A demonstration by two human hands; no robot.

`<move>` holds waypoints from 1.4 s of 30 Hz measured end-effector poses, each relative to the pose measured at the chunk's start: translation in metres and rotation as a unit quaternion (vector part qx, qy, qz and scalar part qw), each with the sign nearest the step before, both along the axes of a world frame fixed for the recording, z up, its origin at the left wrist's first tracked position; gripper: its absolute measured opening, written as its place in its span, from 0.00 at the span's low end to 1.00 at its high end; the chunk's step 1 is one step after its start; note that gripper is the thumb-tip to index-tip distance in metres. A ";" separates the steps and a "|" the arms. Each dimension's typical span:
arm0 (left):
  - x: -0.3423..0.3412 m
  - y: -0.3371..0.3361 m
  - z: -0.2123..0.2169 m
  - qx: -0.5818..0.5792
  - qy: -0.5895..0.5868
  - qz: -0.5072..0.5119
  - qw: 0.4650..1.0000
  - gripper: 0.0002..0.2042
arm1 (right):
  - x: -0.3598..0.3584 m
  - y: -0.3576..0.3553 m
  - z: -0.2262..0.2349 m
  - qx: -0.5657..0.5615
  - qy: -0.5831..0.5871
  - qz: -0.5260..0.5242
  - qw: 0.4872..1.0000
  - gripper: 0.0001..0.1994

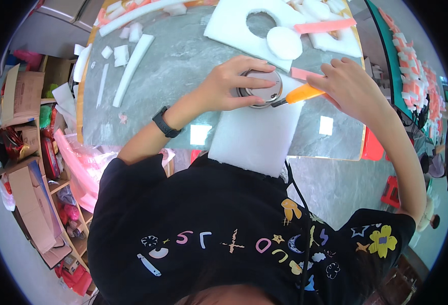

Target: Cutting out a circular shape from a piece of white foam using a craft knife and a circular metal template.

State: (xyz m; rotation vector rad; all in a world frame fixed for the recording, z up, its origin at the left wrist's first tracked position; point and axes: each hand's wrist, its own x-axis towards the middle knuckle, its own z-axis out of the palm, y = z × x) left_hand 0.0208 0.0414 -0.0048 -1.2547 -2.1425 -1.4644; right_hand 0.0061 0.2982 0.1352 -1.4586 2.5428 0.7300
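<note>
While above shirt lettering [232, 241], left hand [230, 84] around metal disc [271, 92], right hand [345, 87] around orange cutter [303, 93].

The round piece [273, 91] looks glossy metal, the foam sheet [254, 133] matt (rough-edged), the knife handle [304, 93] plastic.

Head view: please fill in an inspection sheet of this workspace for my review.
Surface: grey marbled table with bright reflections.
Job's things: round metal piece on a white foam sheet, which overhangs the near edge; orange cutter, its dark tip by the metal rim, contact unclear.
Clutter: holed foam board, foam disc, pink strip, foam offcuts.
Hands: left hand spread over the metal piece; right hand grips the cutter.
Cables: black cord down the shirt front; ends unclear.
Surroundings: cardboard boxes and packed shelving at left; red container by the table's right corner.
</note>
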 end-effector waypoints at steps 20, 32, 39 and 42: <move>-0.002 0.000 0.007 -0.047 0.037 0.012 0.998 0.17 | 0.016 -0.007 -0.023 -0.039 0.110 0.022 0.993 0.08; -0.001 -0.001 0.011 -0.054 0.032 0.006 0.998 0.17 | 0.038 0.028 -0.006 -0.140 0.050 -0.093 0.984 0.16; -0.001 -0.005 0.009 -0.069 0.015 -0.001 0.998 0.19 | 0.031 0.019 -0.013 -0.134 0.066 -0.048 0.988 0.13; 0.000 -0.005 0.009 -0.071 0.015 0.004 0.997 0.19 | 0.025 0.016 -0.017 -0.150 0.086 -0.018 0.985 0.11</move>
